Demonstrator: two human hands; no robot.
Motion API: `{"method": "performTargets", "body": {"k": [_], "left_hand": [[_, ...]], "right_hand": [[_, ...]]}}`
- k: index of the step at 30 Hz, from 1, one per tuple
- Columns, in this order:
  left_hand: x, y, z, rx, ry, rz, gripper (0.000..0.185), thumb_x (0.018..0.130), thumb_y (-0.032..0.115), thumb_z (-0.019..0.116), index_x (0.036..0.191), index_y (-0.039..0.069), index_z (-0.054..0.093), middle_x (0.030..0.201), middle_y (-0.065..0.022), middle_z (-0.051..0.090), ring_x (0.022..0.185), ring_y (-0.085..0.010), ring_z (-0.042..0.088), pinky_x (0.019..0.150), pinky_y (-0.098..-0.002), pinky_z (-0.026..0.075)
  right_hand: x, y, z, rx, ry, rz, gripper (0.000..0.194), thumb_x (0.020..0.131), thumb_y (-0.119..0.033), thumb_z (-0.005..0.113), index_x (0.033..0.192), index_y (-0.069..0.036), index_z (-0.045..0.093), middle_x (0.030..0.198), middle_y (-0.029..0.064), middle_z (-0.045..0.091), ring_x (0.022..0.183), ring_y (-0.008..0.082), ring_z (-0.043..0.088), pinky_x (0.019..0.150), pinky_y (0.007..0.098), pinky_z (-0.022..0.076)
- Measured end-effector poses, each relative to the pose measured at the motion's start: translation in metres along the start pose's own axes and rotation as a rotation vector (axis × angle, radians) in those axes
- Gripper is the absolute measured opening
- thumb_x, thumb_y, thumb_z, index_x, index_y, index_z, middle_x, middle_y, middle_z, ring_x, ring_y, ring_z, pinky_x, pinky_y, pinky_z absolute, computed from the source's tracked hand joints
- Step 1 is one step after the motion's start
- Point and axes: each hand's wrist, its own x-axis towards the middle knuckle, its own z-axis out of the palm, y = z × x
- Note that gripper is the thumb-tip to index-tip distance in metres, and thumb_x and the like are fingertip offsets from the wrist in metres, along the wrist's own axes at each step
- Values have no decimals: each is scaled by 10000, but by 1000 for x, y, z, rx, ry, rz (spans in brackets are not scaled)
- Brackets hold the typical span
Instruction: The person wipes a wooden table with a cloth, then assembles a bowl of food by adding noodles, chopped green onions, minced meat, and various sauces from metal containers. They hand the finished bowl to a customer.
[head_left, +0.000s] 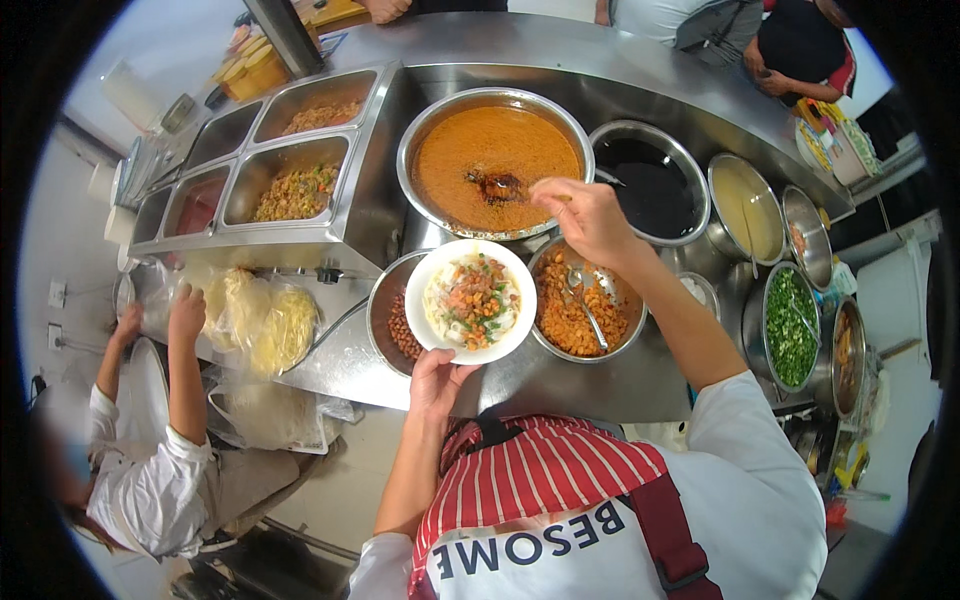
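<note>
My left hand (439, 382) holds a white bowl (414, 309) by its near rim, above the counter. Inside lie pale noodles topped with chopped greens, peanuts and reddish-brown bits. My right hand (592, 221) is curled over the right rim of a large steel basin (406, 161) of orange-brown sauce (487, 142). It appears to grip a ladle, whose handle is mostly hidden by the fingers; a dark, oily patch (499, 186) shows where it dips in. Under the bowl's left side is a steel bowl of peanuts (403, 330). To its right, a steel bowl holds an orange-brown chopped topping (574, 322) and a spoon (589, 307).
Right of the sauce stand a basin of dark liquid (649, 180), a pot of yellowish liquid (742, 202) and chopped green onions (791, 330). At left are a steel food warmer (360, 187) and bagged noodles (281, 330). A co-worker (154, 480) works there; people stand beyond the counter (480, 45).
</note>
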Motion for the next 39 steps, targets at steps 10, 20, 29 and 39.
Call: {"method": "performTargets", "body": {"k": [10,20,29,39], "left_hand": [[17,19,-5,10,-78,-113,531,705,-45,484,1215,-62,334,1183,-193,447,1040,-337,518,799,-420,534],[15,7,-3,-22,-100,-88,544,710,-62,477,1233,-33,333,1209,-179,438,1091,-334,482,847,-441,503],[13,1,-6,-38,-109,-70,584,707,-41,501,1259,6,317,1204,-159,451,1060,-314,514,810,-416,525],[14,-3,-5,-59,-91,-46,583,707,-50,494,1258,11,313,1207,-155,441,1068,-308,507,808,-421,527]], "right_hand": [[-32,17,-21,353,240,480,189,869,-125,512,811,29,605,733,68,635,670,105,619,610,230,507],[-47,-38,-84,582,485,618,201,894,-159,463,923,20,551,898,148,618,765,192,619,701,279,516],[-72,-94,-98,139,91,16,148,877,-26,464,871,61,583,877,161,628,761,162,625,693,257,514],[-20,49,-52,517,473,643,192,896,-133,453,898,32,550,856,143,617,717,161,623,676,252,528]]}}
